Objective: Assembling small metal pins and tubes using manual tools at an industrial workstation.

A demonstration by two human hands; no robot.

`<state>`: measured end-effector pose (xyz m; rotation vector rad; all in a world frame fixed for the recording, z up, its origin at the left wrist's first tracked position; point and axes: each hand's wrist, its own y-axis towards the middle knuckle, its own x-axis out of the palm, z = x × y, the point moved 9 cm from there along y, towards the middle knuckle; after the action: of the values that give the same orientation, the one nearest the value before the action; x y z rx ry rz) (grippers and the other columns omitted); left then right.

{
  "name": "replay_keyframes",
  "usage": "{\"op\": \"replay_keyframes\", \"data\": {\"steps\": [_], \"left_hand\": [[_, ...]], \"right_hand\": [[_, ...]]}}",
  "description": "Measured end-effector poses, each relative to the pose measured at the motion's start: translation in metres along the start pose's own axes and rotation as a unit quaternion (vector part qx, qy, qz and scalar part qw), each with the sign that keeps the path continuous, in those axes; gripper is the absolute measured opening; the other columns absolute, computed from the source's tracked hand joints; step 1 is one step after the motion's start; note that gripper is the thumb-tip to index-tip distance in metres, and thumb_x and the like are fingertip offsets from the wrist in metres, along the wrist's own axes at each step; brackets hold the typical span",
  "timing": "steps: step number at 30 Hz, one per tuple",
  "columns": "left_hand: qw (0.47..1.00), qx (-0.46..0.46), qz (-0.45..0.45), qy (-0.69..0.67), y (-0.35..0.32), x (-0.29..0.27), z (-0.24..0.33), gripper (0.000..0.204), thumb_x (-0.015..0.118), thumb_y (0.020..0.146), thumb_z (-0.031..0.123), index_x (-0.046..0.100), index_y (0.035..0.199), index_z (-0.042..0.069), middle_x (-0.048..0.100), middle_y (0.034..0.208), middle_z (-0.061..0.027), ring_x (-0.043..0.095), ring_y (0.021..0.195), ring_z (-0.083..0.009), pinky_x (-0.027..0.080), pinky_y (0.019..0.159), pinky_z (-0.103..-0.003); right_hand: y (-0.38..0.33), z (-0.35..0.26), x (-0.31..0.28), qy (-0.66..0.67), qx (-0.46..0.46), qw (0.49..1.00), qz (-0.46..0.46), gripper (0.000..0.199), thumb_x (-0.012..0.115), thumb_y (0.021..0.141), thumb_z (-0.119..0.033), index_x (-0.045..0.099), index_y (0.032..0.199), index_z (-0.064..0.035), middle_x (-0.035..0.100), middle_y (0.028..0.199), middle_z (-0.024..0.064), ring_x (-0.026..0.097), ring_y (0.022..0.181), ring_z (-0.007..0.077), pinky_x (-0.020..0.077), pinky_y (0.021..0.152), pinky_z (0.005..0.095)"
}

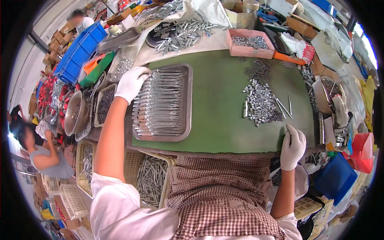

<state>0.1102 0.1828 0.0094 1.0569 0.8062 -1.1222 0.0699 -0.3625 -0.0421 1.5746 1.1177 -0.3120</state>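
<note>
- Checked apron [224,196] just below green mat [218,104].
- Left hand [132,85], curled fingers at rods [165,104] in tray [188,102], far-left corner; grip unclear.
- Right hand [293,148], half-curled at mat's near edge; grip unclear; open mat leftward.

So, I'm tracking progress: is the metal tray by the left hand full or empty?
Mostly full: slim metal rods cover most of the tray, leaving its right side bare.

A: Where's ur cam?
B: Head-worn, L one of the pair. I get a wide fisheye pic, upright, looking steeply down & a bit fwd over the green mat [220,116].
A: How near?
B: Close: I've got the left hand [132,85] & right hand [293,148] in frame, checked apron [224,196] at btm ctr, corners black.
</note>
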Motion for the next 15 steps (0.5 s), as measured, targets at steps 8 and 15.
{"op": "replay_keyframes", "data": {"steps": [8,15], "left_hand": [[0.988,0.075,0.060,0.121,0.004,-0.015,0.034,0.023,0.057,0.092,0.009,0.074,0.107,0.008,0.070,0.108,-0.0123,0.066,0.103,-0.0343,0.052,0.092,-0.043],[0.963,0.207,-0.035,0.170,0.078,0.040,0.130,0.018,0.060,0.090,0.009,0.074,0.102,0.009,0.069,0.102,-0.0126,0.066,0.100,-0.0341,0.053,0.089,-0.044]], "right_hand": [[0.003,-0.007,-0.002,0.002,-0.007,1.000,0.005,0.019,0.067,0.087,-0.002,0.072,0.104,-0.0060,0.067,0.091,0.0118,0.064,0.087,0.0325,0.0498,0.080,0.0434],[0.006,-0.002,-0.004,0.011,0.004,1.000,0.005,0.020,0.069,0.083,-0.002,0.073,0.103,-0.0067,0.067,0.088,0.0121,0.063,0.084,0.0334,0.0498,0.079,0.0436]]}}
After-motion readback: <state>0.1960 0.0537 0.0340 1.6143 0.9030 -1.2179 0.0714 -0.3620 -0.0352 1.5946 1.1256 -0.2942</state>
